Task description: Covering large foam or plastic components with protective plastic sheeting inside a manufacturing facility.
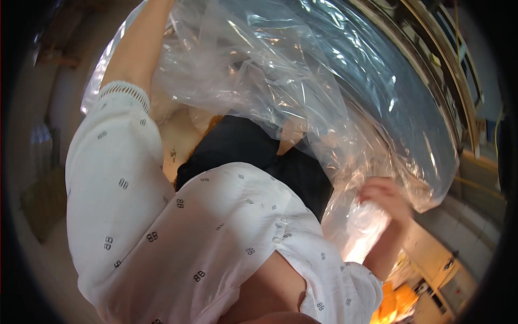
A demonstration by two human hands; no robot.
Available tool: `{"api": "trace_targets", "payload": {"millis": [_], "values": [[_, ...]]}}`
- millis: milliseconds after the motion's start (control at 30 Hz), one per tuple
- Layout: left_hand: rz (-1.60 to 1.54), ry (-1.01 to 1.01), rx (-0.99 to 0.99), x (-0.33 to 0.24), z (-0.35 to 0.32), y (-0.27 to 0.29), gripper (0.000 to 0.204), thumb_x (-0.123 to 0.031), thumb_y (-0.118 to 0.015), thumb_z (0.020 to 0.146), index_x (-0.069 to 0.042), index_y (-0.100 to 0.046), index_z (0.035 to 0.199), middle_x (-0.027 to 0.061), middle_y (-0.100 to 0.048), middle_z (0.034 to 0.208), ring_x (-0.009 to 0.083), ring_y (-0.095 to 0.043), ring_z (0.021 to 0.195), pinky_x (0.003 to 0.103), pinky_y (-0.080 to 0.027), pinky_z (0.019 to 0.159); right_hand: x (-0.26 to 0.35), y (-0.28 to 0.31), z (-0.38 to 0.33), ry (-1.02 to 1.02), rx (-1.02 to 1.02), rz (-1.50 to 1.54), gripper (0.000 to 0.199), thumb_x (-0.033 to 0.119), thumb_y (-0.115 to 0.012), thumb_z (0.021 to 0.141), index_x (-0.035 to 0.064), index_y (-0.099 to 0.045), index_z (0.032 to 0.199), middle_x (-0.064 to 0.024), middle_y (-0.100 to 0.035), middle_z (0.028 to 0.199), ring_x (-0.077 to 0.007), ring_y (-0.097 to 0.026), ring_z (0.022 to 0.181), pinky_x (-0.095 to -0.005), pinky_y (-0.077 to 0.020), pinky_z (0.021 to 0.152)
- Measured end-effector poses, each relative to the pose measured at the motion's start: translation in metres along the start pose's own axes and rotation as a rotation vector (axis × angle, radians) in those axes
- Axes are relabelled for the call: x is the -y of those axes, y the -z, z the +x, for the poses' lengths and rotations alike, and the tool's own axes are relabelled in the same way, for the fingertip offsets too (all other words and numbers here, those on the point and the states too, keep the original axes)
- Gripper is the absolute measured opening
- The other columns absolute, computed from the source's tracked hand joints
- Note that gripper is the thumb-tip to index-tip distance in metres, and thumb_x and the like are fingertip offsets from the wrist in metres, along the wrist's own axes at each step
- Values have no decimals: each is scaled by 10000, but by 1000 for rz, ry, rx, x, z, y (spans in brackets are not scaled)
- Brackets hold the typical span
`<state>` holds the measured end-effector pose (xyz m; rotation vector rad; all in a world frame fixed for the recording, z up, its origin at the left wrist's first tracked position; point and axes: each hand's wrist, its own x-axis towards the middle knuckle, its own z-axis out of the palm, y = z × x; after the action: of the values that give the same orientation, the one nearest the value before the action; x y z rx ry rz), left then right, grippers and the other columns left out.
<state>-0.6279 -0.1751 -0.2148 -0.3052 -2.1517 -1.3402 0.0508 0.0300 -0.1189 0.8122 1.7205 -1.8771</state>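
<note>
A large sheet or bag of clear, crinkled plastic film (302, 86) spreads across the upper middle and right, over my lap in part. My left arm in a white sleeve reaches up along the film's left side; its hand is beyond the top edge, out of view. At the film's lower right edge is my right hand (384, 195), bent at the wrist and lying against or just in front of the plastic. Its fingers look curled but are smeared by motion, so a grip on the film cannot be made out.
Black cloth (237, 143) covers my lap below the film. Long wooden edges (440, 59) with things on them run along the upper right. A pale wooden cabinet (431, 254) and an orange bundle (396, 303) stand at the lower right.
</note>
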Motion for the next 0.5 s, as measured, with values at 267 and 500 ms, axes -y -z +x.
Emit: {"api": "trace_targets", "payload": {"millis": [267,500], "values": [[-193,30,61,-42,-29,-20,260,-186,-573,805,14,-599,968,151,-633,900,256,-599,822,319,-468,753,-67,-57,84,491,-1355,-889,317,162,-692,725,15,-519,945,-142,-526,917,-329,-519,851,-398,-420,730],[-124,-139,20,-18,-26,-5,222,-201,-564,837,0,-572,932,121,-604,878,217,-573,804,301,-451,750,-3,-30,-53,1110,-1343,-277,165,-68,-502,837,21,-566,960,-90,-564,975,-149,-532,917,-259,-446,763]]}}
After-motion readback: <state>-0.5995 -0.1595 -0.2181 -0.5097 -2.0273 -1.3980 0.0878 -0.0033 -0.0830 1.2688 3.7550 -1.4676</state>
